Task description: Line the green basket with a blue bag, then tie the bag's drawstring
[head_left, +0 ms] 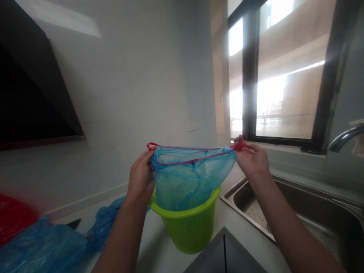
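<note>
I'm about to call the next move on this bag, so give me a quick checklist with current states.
1. Left hand grips the red drawstring of the translucent blue plastic bag: ok.
2. Right hand pinches the drawstring's other end: ok.
3. Bag mouth stretched open between the hands: ok.
4. Bag bottom hangs inside the lime-green perforated plastic basket: ok.
5. Bag rim folded over the basket rim: not ok, it is held above it.
6. Bag free of holes: cannot tell.
</note>
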`<move>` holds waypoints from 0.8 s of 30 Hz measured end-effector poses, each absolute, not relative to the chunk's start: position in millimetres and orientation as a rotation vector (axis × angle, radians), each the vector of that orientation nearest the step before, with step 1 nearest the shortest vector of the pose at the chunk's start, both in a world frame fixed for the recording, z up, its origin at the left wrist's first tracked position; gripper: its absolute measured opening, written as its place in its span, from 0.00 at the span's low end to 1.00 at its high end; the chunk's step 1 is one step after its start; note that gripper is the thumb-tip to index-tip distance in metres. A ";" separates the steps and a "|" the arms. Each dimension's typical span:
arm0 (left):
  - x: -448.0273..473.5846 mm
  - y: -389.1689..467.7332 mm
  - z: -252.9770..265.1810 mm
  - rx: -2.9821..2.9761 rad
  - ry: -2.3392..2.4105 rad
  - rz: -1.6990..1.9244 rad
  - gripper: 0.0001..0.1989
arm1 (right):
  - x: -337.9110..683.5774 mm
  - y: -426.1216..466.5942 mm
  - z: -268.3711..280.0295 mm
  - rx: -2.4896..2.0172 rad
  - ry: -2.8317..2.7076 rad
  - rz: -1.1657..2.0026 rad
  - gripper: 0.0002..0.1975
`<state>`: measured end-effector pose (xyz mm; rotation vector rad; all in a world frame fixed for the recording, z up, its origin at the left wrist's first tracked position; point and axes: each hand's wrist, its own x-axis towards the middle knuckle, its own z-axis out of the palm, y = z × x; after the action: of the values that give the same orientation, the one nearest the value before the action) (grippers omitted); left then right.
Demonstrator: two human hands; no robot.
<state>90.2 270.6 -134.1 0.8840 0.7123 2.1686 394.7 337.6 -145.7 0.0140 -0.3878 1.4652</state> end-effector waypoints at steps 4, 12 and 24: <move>81.5 272.3 -129.2 0.560 0.383 2.083 0.06 | 398.2 339.1 -147.4 0.029 -0.299 1.626 0.28; 84.6 266.6 -127.1 0.636 0.244 2.140 0.11 | 374.4 334.6 -151.4 -0.209 -0.415 1.545 0.20; 96.3 266.7 -142.7 1.292 1.038 2.019 0.35 | 381.2 347.4 -155.1 -0.181 -0.243 1.279 0.15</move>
<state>96.3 266.7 -142.7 1.2920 1.0377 2.0195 381.2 347.4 -155.1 -0.1811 -0.2428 1.2790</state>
